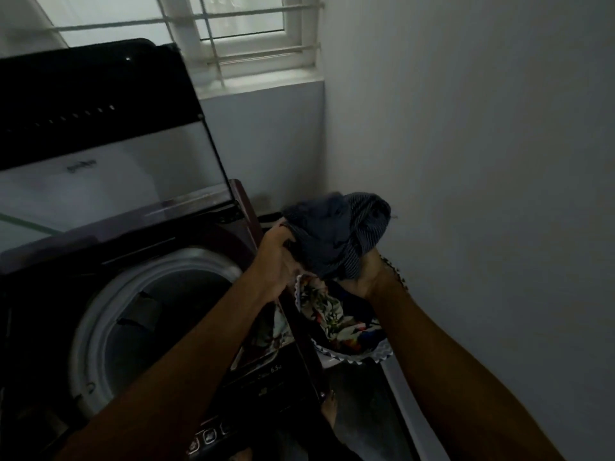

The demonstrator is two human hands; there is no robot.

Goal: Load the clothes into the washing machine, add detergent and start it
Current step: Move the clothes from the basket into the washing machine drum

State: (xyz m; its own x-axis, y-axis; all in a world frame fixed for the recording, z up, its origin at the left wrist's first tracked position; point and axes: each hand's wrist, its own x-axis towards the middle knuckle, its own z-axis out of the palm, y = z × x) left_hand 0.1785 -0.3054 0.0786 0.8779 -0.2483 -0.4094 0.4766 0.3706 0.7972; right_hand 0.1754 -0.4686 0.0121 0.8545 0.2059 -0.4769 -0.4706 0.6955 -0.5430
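a dim corner under a barred window (253, 34), white wall (482, 161) on the right. the washer (109, 261) stands with lid (100, 134) raised and drum (159, 314) open. both hands hold a bundle of clothes (339, 234) just right of the washer's edge: left hand (278, 261) grips its side, right hand (369, 274) grips from below. floral cloth (336, 314) hangs beneath.

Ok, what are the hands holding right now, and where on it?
Both hands, left and right, grip a bundle of clothes from underneath, at its lower edges, beside the washing machine.
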